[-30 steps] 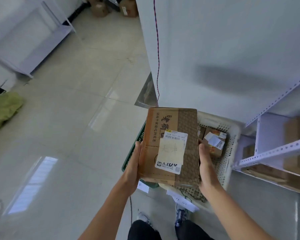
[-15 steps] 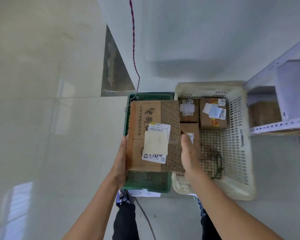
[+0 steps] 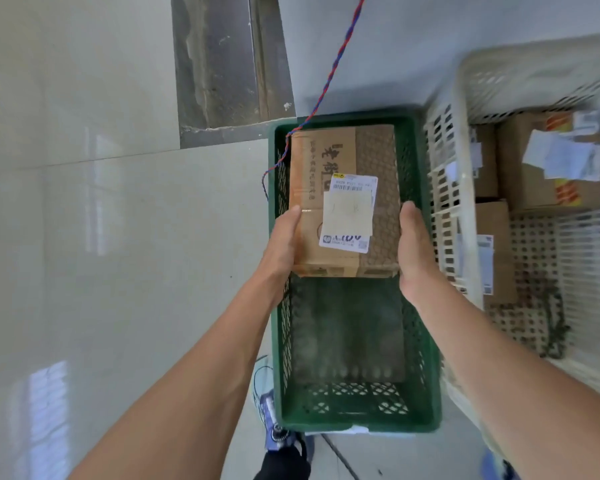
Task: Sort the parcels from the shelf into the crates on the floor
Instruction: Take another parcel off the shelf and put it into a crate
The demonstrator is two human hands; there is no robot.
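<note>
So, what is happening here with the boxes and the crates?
A person holds one cardboard parcel between the left hand and the right hand, inside the far end of the green crate on the floor. The near part of that crate shows no parcels. The white crate beside it already has several boxes.

White crate (image 3: pixel 454 174) cut off at rt edge
</note>
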